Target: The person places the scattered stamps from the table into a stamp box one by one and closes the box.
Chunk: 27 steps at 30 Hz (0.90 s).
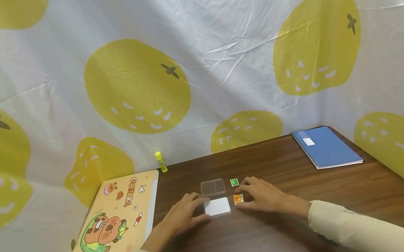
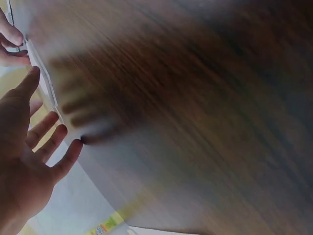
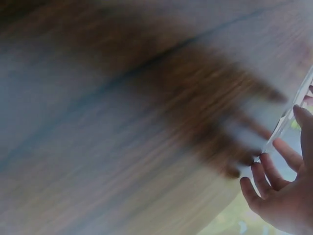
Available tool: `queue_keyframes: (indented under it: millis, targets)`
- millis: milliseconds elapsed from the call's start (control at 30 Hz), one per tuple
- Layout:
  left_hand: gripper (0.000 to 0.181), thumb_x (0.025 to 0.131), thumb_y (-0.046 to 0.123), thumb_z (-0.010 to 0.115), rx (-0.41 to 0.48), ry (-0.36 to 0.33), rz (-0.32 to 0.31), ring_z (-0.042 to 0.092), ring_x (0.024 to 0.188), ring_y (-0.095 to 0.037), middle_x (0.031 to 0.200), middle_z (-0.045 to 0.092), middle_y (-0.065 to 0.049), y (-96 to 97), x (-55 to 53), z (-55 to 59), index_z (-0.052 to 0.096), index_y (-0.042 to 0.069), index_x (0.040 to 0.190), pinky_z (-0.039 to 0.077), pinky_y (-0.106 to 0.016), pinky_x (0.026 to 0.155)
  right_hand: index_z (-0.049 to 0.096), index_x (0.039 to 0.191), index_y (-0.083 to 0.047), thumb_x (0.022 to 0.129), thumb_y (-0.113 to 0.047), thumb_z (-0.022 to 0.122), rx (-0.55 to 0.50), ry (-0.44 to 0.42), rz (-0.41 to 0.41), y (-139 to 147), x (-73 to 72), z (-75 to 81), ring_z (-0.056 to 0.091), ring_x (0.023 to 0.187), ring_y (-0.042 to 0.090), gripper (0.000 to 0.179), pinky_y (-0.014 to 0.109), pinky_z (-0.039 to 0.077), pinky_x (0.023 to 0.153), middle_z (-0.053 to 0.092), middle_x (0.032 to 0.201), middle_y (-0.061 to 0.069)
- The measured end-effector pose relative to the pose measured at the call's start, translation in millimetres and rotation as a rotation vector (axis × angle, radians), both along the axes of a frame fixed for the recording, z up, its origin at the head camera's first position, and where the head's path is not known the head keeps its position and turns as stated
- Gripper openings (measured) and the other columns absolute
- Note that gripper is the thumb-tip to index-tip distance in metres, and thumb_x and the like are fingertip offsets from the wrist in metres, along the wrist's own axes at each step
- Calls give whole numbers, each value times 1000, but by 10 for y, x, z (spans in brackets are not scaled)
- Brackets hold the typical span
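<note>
A small clear plastic box base (image 1: 218,214) lies on the table with a white card-like stack (image 1: 217,206) inside. Just behind it is a transparent lid (image 1: 212,187). My left hand (image 1: 187,212) rests at the left side of the box, thumb at its near corner, fingers spread and relaxed. To the right of the box lie two small stamp-like pieces, one green (image 1: 234,182) and one orange (image 1: 238,199). My right hand (image 1: 263,196) is beside them, its fingers loosely bent and its thumb at the near edge of the orange piece.
A capybara-printed folder (image 1: 121,211) lies at the left. Behind it a yellow glue stick (image 1: 161,162) stands upright. A blue spiral notebook (image 1: 327,146) sits at the back right. A fruit-patterned curtain (image 1: 195,72) hangs around the dark wooden table (image 1: 277,243).
</note>
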<state>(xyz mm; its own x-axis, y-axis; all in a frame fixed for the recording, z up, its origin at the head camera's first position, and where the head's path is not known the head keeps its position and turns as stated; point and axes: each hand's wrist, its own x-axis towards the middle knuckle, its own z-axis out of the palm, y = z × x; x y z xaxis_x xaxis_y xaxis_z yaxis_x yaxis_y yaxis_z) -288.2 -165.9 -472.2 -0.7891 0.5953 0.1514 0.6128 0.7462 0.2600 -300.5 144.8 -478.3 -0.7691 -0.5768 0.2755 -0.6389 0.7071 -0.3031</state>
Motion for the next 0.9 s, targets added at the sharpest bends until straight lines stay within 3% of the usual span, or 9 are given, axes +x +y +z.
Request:
queue_keyframes:
  millis: [200,433,600,700,900]
  targets:
    - [49,95,41,75,28,-17,-8,58,120,-27,134,63,-8,24,-21,-23,68,14,136,50,-50,101,76,116,-10,93,-36,78,3,30,20,-47,-1,20,65,102,26,34,48,56,85,66,111,6]
    - [47,94,39,76,66,-26,1,59,118,-27,130,64,-7,34,-38,-55,71,13,133,50,-50,101,76,120,-9,93,-19,76,22,23,40,-36,-14,21,61,97,21,29,43,55,80,67,112,8]
    - [49,93,35,79,100,-43,22,59,121,-31,131,64,-9,42,-27,-41,70,9,133,50,-56,100,75,122,-9,91,-11,74,38,1,48,-15,-36,22,64,104,26,32,45,56,83,68,117,10]
    - [49,93,34,80,119,-58,46,58,121,-32,131,64,-9,56,-16,-37,70,9,133,50,-57,98,75,122,-10,92,-13,75,37,5,43,-5,-45,38,66,109,30,30,49,57,86,69,119,10]
    - [49,91,34,82,127,-87,79,58,121,-31,131,64,-7,65,-18,-39,71,9,132,50,-56,99,76,120,-8,95,-30,77,27,-17,-2,-17,-54,80,62,88,17,34,37,56,69,69,112,8]
